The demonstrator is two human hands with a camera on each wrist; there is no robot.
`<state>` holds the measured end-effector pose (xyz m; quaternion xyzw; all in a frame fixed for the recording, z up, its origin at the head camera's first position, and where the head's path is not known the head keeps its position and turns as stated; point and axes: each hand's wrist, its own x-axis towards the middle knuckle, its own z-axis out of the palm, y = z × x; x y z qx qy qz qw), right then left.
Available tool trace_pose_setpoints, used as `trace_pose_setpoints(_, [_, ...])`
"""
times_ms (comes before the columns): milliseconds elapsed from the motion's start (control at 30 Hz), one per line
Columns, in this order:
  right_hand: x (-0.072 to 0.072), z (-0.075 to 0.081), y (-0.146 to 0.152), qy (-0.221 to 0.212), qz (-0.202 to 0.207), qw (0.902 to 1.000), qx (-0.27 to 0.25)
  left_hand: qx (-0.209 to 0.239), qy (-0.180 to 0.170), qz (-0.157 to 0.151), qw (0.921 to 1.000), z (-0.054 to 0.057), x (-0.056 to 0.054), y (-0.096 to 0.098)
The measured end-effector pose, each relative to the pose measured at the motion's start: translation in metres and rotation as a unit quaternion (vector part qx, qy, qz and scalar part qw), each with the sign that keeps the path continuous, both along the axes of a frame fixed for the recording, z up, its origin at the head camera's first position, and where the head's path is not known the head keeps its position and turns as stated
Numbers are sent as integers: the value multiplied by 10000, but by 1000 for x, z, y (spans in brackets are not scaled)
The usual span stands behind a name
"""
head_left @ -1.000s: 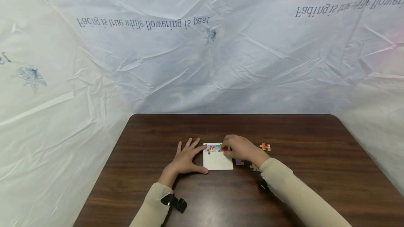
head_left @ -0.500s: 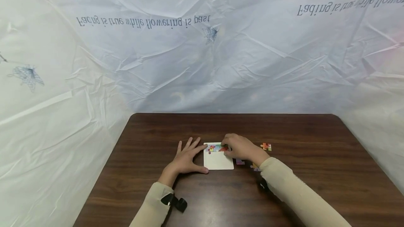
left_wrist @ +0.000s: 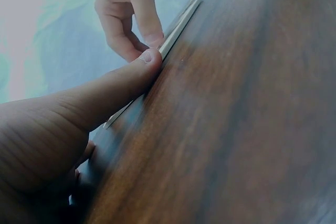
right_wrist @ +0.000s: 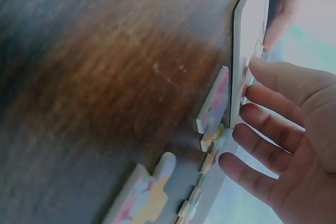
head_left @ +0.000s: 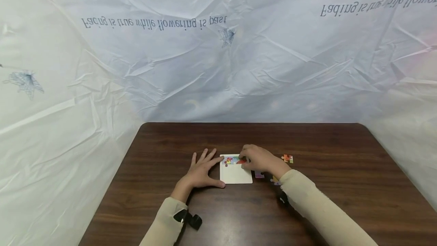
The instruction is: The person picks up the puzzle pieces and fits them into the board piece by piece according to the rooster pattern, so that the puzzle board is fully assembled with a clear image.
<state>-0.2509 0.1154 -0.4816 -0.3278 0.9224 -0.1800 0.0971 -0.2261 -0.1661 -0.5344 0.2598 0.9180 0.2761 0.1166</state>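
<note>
A white square puzzle board (head_left: 235, 175) lies on the table, with colourful puzzle pieces (head_left: 228, 160) along its far edge. My left hand (head_left: 199, 173) is spread at the board's left side, index fingertip at the far left corner and thumb at the near left corner. At the far right corner my right hand (head_left: 262, 160) pinches a reddish puzzle piece (head_left: 242, 161) between thumb and fingers, low over the board. In the right wrist view its thumb and index fingertips meet at the board's face, and the other fingers are bent loosely. The hand covers part of that corner.
Right of the board lie loose pieces: a purple piece (head_left: 259, 175), a yellow and blue piece (head_left: 275, 180) partly under the right wrist, and an orange piece (head_left: 288, 158) farther back. The dark wooden table (head_left: 218, 215) ends at a pale printed cloth (head_left: 218, 67).
</note>
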Motion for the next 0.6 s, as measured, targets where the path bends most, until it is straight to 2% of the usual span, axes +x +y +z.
trace_pose_setpoints(367, [1,-2,-1,93,-150,9998,-27,223,64,-76,9997,-6,-2,-1])
trace_pose_setpoints(600, [4,-2,1,204,-79,9997,-87,4,79,-16,10000,-3,-1,0])
